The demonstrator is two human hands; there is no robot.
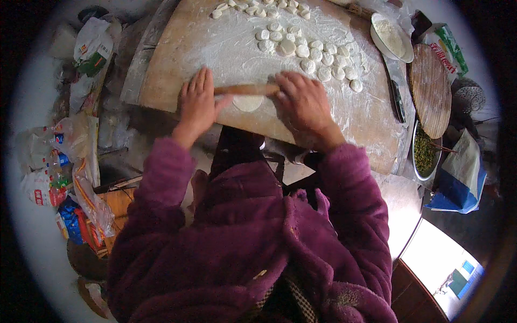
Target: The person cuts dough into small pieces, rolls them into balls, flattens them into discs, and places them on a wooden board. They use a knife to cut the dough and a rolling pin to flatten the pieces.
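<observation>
A thin wooden rolling pin [242, 89] lies crosswise near the board's near edge. My left hand [198, 105] rests over its left end, fingers stretched forward and thumb toward the middle. Around the right end curl the fingers of my right hand [304, 102], slightly blurred. Just under the pin, between my hands, is a flat round dough wrapper [248, 103]. Beyond it, small flattened dough discs [302, 51] lie scattered on the floured wooden board [177, 59]. More cut dough pieces [261, 9] sit at the far edge.
At the right are a bowl of flour [392, 40], a black-handled knife [398, 99], a slatted wooden lid [430, 89] and a bowl of chopped green filling [425, 153] with chopsticks. A blue-and-white bag [460, 180] stands beside it. Plastic bags [89, 183] crowd the left.
</observation>
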